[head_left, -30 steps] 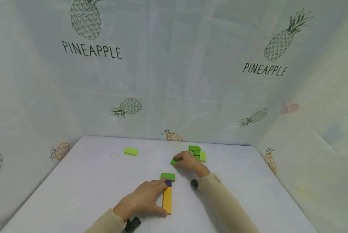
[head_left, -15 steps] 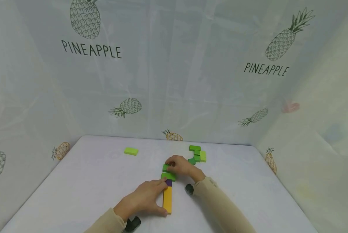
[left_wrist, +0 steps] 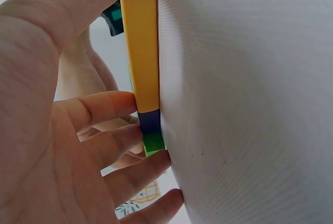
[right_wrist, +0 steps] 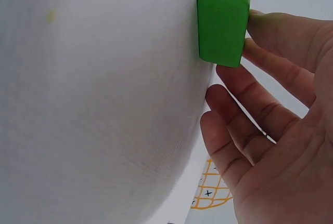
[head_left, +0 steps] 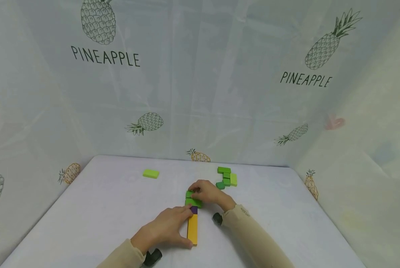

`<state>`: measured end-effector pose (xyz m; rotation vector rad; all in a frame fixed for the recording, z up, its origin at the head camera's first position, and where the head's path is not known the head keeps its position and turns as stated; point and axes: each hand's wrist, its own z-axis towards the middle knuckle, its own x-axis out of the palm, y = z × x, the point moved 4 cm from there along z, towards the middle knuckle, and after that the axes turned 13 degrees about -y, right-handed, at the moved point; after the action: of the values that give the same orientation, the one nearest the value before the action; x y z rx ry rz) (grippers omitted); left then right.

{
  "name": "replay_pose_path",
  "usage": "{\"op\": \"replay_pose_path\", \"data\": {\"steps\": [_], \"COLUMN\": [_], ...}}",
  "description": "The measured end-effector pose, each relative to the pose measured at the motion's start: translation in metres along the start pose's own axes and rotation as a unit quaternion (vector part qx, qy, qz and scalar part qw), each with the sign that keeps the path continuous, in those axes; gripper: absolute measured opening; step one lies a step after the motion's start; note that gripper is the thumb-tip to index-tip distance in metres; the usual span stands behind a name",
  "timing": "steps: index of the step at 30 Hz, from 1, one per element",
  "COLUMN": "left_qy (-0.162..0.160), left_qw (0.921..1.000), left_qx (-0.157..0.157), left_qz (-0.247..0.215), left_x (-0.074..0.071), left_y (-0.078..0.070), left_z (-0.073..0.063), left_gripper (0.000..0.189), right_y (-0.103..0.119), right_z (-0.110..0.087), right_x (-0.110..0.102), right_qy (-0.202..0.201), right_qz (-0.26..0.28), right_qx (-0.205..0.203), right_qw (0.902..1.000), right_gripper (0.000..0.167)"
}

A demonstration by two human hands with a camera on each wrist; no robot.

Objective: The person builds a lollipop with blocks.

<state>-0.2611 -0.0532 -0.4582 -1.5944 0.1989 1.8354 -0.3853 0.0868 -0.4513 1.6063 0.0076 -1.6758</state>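
Note:
A yellow block [head_left: 192,229], a small purple block [head_left: 194,210] and a green block [head_left: 194,203] laid crosswise form a line on the table. My left hand [head_left: 169,225] lies along its left side, thumb at the yellow block's near end. In the left wrist view, its nearly straight fingers [left_wrist: 106,108] touch the side of the line. My right hand [head_left: 208,192] pinches a small green block [head_left: 188,194] just beyond the crosswise one. In the right wrist view, the crosswise block's end [right_wrist: 222,24] hides that small block.
Several green blocks [head_left: 226,175] sit together at the back right, with a darker green piece [head_left: 220,185] beside them. One light green block [head_left: 151,174] lies at the back left. A pineapple-printed curtain [head_left: 200,82] hangs behind the table [head_left: 112,208].
My right hand has brought the small green block left and towards me, up against the crosswise green block. The darker green piece has come into view. My left hand has stayed put.

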Motion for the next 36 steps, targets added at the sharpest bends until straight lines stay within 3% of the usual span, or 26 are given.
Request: {"op": "replay_pose_path", "data": {"steps": [20,26,32,36], "left_qy": [0.004,0.004,0.014,0.015], "left_qw": [1.0000,0.9999,0.9996,0.9995], "left_qx": [-0.004,-0.011,-0.023,-0.026], "left_qz": [-0.002,0.004,0.001,0.001], "left_x": [-0.002,-0.001,0.001,0.002], "left_y": [-0.002,-0.001,-0.001,-0.002], "left_z": [0.000,0.000,-0.001,-0.001], "left_gripper": [0.087,0.087,0.087,0.086], "right_y": [0.002,-0.010,-0.041,-0.061], "right_z": [-0.004,-0.008,-0.015,-0.021], "right_x": [-0.004,-0.017,-0.043,-0.054], "right_qy": [0.001,-0.029,-0.089,-0.109], "right_qz": [0.021,0.021,-0.053,-0.116], "right_qx": [0.004,0.015,0.038,0.035], "right_qw": [0.9998,0.9992,0.9939,0.9867], "right_gripper": [0.026,0.028,0.026,0.026]}}
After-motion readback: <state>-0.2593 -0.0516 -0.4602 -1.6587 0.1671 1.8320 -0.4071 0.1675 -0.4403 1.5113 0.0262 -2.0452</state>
